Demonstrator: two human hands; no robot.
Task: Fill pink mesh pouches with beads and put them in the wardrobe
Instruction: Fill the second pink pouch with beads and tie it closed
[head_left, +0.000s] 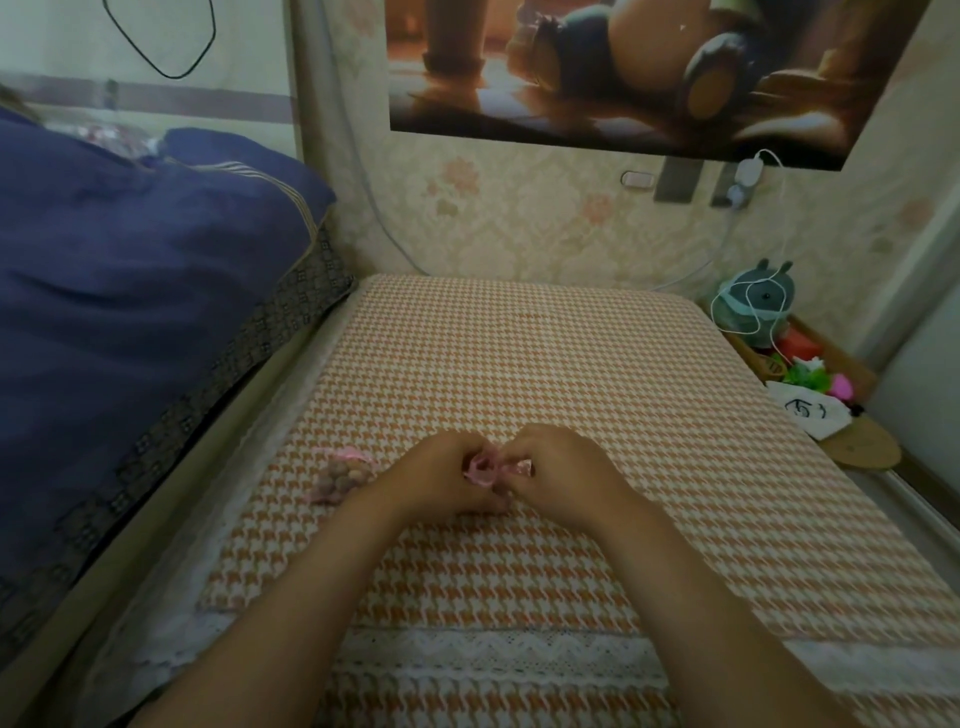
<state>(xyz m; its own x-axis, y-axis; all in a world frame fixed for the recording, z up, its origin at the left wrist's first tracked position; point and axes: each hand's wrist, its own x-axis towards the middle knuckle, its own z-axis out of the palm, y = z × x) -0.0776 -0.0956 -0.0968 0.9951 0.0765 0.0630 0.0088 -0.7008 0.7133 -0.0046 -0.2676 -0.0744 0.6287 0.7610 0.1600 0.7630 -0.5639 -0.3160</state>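
Both hands meet in the middle of the head view and pinch one thing between them. The left hand and the right hand have their fingers curled around a small pink mesh pouch. Only its gathered pink top shows between the thumbs. Whether beads are inside it I cannot tell, because the fingers cover its body. It seems to me that the hands work on the mouth of the pouch, either to open it or to pull it closed; the picture is too blurred to decide.

Just beside the left hand, on its left side, a second pink mesh pouch full of brownish round beads lies on the orange-and-white houndstooth cloth that covers the surface. Its top looks gathered, so I judge this one as filled and ready.

The task is then partly done — one pouch filled, one in the hands. What is left, as far as I can judge, is to finish the held pouch and to carry the pouches to the wardrobe, which is not in view. I see no loose beads on the cloth.

Around them are a dark blue quilt on the left and a grey-green plush toy far to the right — both well apart from the hands.
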